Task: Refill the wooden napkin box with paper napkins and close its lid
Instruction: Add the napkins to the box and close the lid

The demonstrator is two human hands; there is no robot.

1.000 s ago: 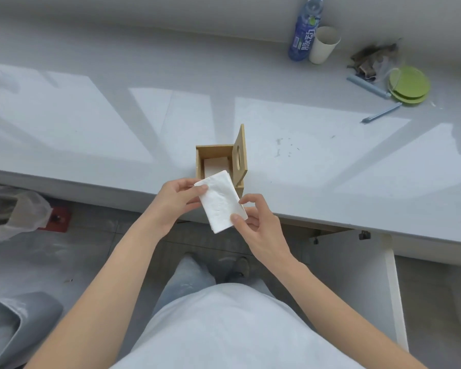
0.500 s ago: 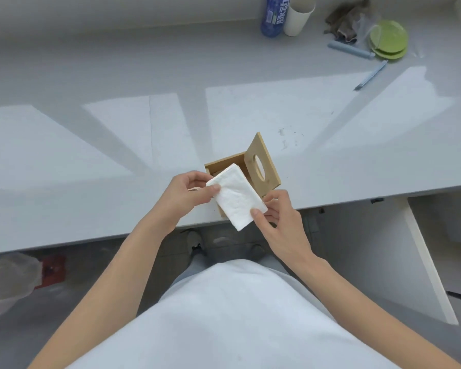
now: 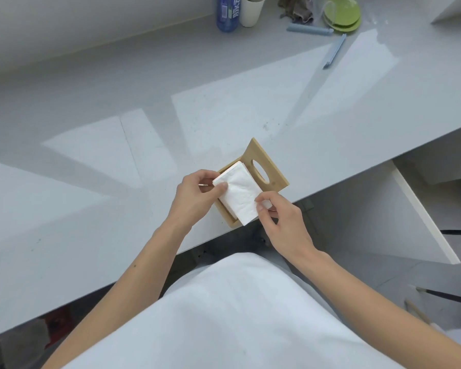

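Note:
A small wooden napkin box (image 3: 227,218) stands at the near edge of the grey counter (image 3: 91,182). Its lid (image 3: 268,166), with an oval slot, is swung open and leans up on the box's far right side. A folded stack of white paper napkins (image 3: 240,191) lies over the box's mouth, its near end sticking out past the box rim. My left hand (image 3: 194,194) pinches the stack's far left corner. My right hand (image 3: 282,222) pinches its near right corner. Whether other napkins lie inside underneath is hidden.
At the counter's back stand a blue bottle (image 3: 228,13) and a white cup (image 3: 250,9), beside a crumpled cloth (image 3: 296,9), green plates (image 3: 342,13) and two pale blue sticks (image 3: 334,50). An open white cabinet door (image 3: 423,219) hangs below the counter on the right.
Both hands have carried the napkin stack forward from in front of the box to over its open top. The view has tilted and moved closer to the counter.

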